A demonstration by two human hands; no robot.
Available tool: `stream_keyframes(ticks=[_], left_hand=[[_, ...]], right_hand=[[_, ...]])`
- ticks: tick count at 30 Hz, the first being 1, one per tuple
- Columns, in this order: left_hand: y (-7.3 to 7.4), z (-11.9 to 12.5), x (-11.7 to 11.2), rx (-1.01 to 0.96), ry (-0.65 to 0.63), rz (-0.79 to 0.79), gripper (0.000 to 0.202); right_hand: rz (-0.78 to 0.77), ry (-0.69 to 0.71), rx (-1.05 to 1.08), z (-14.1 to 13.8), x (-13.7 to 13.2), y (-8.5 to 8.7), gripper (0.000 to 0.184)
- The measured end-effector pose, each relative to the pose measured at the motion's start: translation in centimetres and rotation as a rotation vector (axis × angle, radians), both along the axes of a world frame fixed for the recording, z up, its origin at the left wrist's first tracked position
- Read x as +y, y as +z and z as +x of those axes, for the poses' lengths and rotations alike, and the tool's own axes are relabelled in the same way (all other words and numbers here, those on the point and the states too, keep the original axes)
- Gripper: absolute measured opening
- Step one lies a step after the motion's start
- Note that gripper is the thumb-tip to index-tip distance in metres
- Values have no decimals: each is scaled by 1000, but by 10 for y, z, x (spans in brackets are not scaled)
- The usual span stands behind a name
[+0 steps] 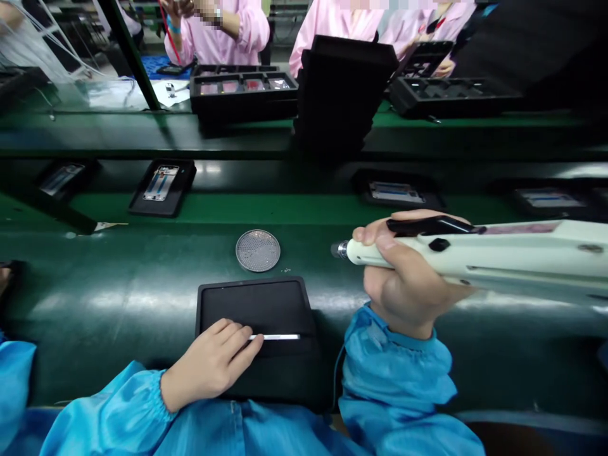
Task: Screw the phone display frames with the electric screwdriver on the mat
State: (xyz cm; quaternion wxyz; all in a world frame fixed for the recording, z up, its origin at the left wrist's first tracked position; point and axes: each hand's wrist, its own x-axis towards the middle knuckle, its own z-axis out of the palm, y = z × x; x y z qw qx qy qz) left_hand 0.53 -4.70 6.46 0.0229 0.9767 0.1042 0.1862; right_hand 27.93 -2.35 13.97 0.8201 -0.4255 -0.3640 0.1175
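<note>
The left hand (213,362) lies flat on the near left part of the pad (256,304). Its fingers (237,339) are stretched out and pressed together, and the fingertips touch the left end of a thin bright strip (280,337) that lies across the pad's near half; whether the thumb grips anything cannot be told. The right hand (403,282) hangs over the bench (118,297) just off the pad's far right corner, wrapped tight round a pale driver (498,256), with the thumb lying by its black switch. The driver lies almost level, and its metal tip (339,250) points toward the space just beyond the pad's far right corner. Both wrists come out of blue sleeves (394,373) at the pad's near edge. The pad itself is a dark, flat, rectangular block resting on the green bench. Just beyond its far edge, near but apart, sits a round grey dish (258,250) with a finely dotted face. Farther beyond the pad a dark belt (266,174) runs crosswise and carries black holders. One holder (163,185) with a phone frame in it sits beyond and left of the pad, and another (396,192), blurred, sits beyond and right. Past the belt, straight beyond the pad, a stack of black trays (344,82) stands on a second green surface, with a compartmented tray (244,88) just left of the stack. People in pink coats (223,28) work behind these, well away from the pad.
</note>
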Motion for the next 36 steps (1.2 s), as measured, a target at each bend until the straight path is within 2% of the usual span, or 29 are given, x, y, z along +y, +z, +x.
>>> stream_keyframes(ticks=[6, 16, 20, 26, 36], left_hand=[[1, 1, 0, 16, 3, 2, 30], [3, 0, -2, 26, -12, -13, 31], [2, 1, -3, 34, 6, 0, 27], [1, 5, -6, 146, 50, 11, 36], [2, 7, -6, 137, 56, 4, 35]], right_hand=[[-66, -26, -28, -1, -3, -2, 20], [-21, 41, -41, 2, -2, -5, 21], [-40, 11, -60, 2, -2, -7, 19], [-18, 61, -60, 3, -3, -9, 21], [-85, 11, -62, 5, -1, -9, 18]])
